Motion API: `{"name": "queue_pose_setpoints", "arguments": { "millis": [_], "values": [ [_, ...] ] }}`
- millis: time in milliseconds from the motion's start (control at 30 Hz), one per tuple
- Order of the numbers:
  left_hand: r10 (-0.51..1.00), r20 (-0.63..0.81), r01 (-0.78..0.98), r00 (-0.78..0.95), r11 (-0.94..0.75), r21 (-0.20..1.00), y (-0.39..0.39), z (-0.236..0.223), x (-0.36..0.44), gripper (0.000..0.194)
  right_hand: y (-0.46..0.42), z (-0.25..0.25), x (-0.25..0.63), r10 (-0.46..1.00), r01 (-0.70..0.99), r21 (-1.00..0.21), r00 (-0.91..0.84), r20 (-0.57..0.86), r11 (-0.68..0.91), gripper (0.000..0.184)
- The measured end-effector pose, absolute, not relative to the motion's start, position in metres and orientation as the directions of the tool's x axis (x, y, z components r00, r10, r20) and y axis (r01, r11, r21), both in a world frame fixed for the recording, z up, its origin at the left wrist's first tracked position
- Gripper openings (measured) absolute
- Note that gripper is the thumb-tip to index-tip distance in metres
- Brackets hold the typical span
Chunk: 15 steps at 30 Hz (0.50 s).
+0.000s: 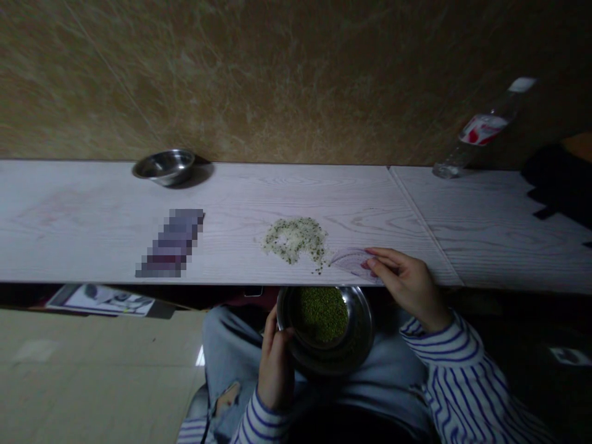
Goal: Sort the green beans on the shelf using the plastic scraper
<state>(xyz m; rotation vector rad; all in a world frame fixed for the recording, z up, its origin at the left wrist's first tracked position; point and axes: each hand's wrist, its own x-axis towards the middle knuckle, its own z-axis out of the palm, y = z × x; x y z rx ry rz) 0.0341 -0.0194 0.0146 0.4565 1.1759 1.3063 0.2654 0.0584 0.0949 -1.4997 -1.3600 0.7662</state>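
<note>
My left hand is closed on the rim of a steel bowl, held above my lap just under the table's front edge. Green mung beans lie in its bottom. In my right hand is a thin, see-through half-round protractor, pinched between thumb and fingers and low over the tabletop. Left of the protractor spreads a loose pile of white grains mixed with green beans. The protractor's left tip is close to the pile; whether it touches any grains I cannot tell.
A second steel bowl stands by the wall at the back left. A blurred-out flat object lies in front of it. A clear bottle stands at the back right, near a dark item. Papers rest under the table.
</note>
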Motion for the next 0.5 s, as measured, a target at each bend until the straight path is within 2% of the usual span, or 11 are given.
{"name": "queue_pose_setpoints", "arguments": {
  "millis": [167, 500],
  "values": [
    [0.886, -0.430, -0.513, -0.175, 0.291, 0.807, -0.0196, 0.0179, 0.0352, 0.057, 0.0568, 0.0950, 0.2614, 0.978, 0.388, -0.920, 0.160, 0.134, 0.063, 0.033],
    [0.906, -0.385, -0.512, -0.175, 0.250, 0.822, -0.0205, 0.0146, 0.0345, 0.054, 0.0522, 0.0921, 0.2570, 0.982, 0.373, -0.924, 0.129, 0.139, 0.081, 0.036]
  ]
}}
